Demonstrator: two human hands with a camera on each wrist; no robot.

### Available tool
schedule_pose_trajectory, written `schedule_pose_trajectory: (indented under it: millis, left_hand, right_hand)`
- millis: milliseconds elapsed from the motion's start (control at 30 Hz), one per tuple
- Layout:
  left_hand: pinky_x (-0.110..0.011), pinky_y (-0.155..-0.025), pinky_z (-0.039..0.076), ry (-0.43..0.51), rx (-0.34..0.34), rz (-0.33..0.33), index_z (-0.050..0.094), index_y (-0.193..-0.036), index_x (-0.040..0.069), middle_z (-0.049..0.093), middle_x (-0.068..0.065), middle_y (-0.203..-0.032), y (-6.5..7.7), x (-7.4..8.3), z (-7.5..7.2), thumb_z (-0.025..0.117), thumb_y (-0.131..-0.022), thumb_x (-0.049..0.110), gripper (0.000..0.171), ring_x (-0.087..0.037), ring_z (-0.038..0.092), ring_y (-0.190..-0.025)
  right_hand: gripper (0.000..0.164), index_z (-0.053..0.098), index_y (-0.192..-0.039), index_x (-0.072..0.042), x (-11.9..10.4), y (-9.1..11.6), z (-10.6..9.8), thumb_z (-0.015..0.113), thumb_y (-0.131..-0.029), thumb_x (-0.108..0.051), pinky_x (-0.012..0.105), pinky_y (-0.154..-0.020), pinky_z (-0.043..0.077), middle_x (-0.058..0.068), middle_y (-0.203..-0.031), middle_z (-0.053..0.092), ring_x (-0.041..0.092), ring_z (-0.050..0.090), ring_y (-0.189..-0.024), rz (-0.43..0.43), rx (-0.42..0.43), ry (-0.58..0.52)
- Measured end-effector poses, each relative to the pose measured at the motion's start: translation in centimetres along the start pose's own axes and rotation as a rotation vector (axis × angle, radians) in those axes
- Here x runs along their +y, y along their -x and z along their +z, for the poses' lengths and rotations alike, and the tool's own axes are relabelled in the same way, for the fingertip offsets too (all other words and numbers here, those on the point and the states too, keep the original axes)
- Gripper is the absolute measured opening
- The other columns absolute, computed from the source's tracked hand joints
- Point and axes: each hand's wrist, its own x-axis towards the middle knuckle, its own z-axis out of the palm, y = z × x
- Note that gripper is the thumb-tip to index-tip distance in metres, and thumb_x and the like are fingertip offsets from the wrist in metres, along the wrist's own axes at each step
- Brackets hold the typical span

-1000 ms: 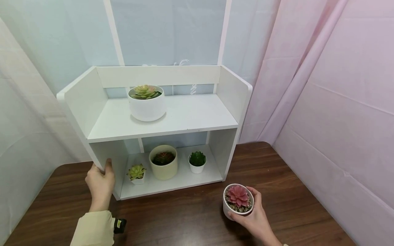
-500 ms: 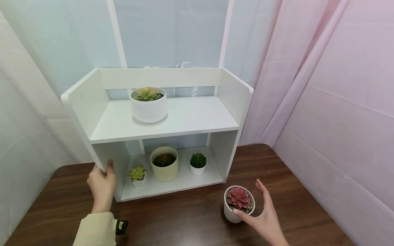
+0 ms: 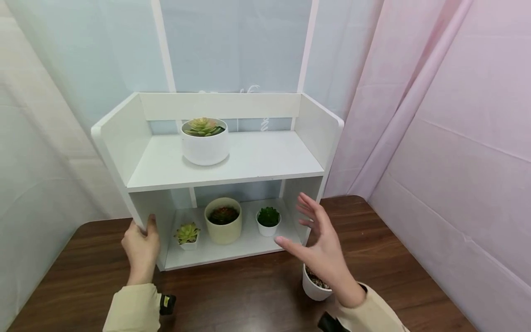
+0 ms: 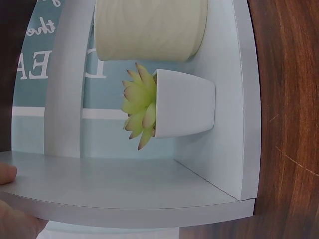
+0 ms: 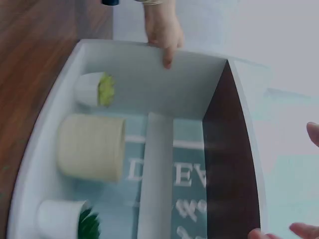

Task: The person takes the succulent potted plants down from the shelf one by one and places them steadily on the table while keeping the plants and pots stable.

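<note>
Left hand, pale sleeve and black wrist device below it, at far left: grip grasping the left panel of a white two-tier shelf unit near its lower front edge, thumb on the inner face, fingers round the outer side. Unit stands upright on the dark wood-grain counter, angled slightly to the viewer. Lower tier, left to right: small white pot with yellow-green succulent, nearest the left panel and apart from it in the left wrist view; wider cream pot with a dark reddish plant sitting below the rim; small white round pot with dark green succulent. All three upright. Upper tier: large white bowl-shaped pot, left of centre, green-and-pink succulent inside. Right hand raised in front of the unit's lower right corner: grip released, thumb held apart from the spread fingers. In the head view its fingertips overlap the right panel; contact cannot be told. Behind that hand, on the counter outside the unit, a white pot with gravel, partly hidden. Far right: pinkish cloth backdrop, creased.
</note>
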Motion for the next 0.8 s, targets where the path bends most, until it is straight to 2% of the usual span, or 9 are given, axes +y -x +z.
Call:
schedule_pose_trajectory:
  millis: [67, 233, 433, 600, 800]
  left_hand:
    - [-0.063, -0.074, 0.047, -0.002, 0.006, 0.005, 0.059, -0.113, -0.013, 0.062, -0.038, -0.107, 0.1, -0.1, 0.0, 0.050, -0.099, 0.017, 0.035, -0.053, 0.061, -0.096]
    - [-0.062, -0.074, 0.047, 0.002, 0.021, 0.017, 0.060, -0.112, -0.013, 0.063, -0.037, -0.105, 0.1, -0.2, 0.2, 0.051, -0.098, 0.016, 0.033, -0.052, 0.062, -0.095]
    - [-0.062, -0.074, 0.047, 0.014, 0.030, 0.041, 0.061, -0.110, -0.013, 0.063, -0.037, -0.103, -0.1, -0.1, 0.3, 0.052, -0.098, 0.014, 0.031, -0.052, 0.062, -0.093]
    - [-0.062, -0.077, 0.047, 0.035, 0.020, 0.031, 0.060, -0.112, -0.013, 0.063, -0.036, -0.107, -0.1, 0.0, 0.3, 0.052, -0.098, 0.012, 0.031, -0.051, 0.061, -0.098]
    - [-0.062, -0.079, 0.048, 0.037, 0.021, 0.020, 0.059, -0.115, -0.013, 0.062, -0.036, -0.110, -0.1, -0.2, 0.2, 0.051, -0.098, 0.012, 0.031, -0.051, 0.061, -0.100]
  right_hand:
    - [0.087, 0.038, -0.144, -0.024, -0.7, -1.3, 1.1, 0.085, -0.072, -0.014, 0.029, -0.097, 0.045, -0.003, -0.144, 0.046, 0.015, 0.049, -0.128, -0.022, -0.031, -0.027]
    - [0.084, 0.035, -0.146, -0.020, -2.4, -4.6, 3.5, 0.082, -0.076, -0.022, 0.041, -0.101, 0.043, -0.002, -0.145, 0.045, 0.013, 0.047, -0.129, 0.003, -0.105, -0.107]
    - [0.076, 0.039, -0.144, -0.018, -4.2, -8.0, 5.5, 0.078, -0.079, -0.022, 0.038, -0.095, 0.047, 0.005, -0.142, 0.048, 0.015, 0.053, -0.120, 0.006, -0.136, -0.161]
    - [0.074, 0.043, -0.141, -0.018, -5.6, -10.9, 7.3, 0.080, -0.078, -0.026, 0.035, -0.095, 0.046, 0.006, -0.140, 0.049, 0.017, 0.051, -0.121, 0.041, -0.134, -0.135]
    - [0.092, 0.031, -0.148, -0.013, -6.9, -13.8, 9.6, 0.082, -0.074, -0.035, 0.034, -0.104, 0.042, 0.007, -0.145, 0.039, 0.019, 0.042, -0.132, 0.055, -0.203, 0.033]
